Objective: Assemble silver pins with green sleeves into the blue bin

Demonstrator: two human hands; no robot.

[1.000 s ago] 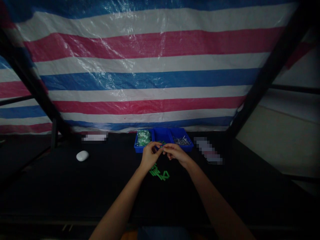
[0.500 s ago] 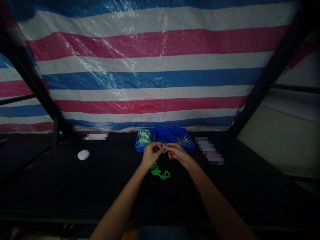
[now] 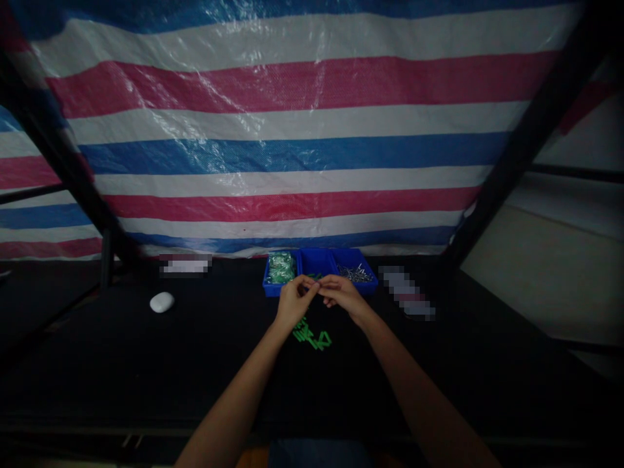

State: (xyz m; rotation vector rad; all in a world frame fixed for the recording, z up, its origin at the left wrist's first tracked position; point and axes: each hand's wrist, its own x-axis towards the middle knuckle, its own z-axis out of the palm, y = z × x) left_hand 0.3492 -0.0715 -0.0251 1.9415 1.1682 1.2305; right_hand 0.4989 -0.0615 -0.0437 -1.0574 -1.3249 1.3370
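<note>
My left hand point(image 3: 294, 303) and my right hand point(image 3: 345, 297) meet at their fingertips just in front of the blue tray point(image 3: 272, 291). Both are closed in a pinch, and whatever lies between the fingertips is too small and hidden to make out. The tray has three compartments: a clear bag of green pieces point(image 3: 281, 267) in the left one, a few green pieces near the front of the middle one, and silver screws point(image 3: 358, 273) in the right one. Several loose green plugs point(image 3: 305, 333) lie on the black table below my hands.
On the black table point(image 3: 219, 364), a white rounded object point(image 3: 162, 302) sits at the left. A blurred-out pale item point(image 3: 186, 265) lies behind it, another point(image 3: 407, 292) right of the tray. A striped tarp point(image 3: 292, 156) hangs behind, between dark slanted posts.
The fingertips of both hands have drawn closer together, and the small green piece seen between them earlier is now hidden. The loose plugs have not moved.
</note>
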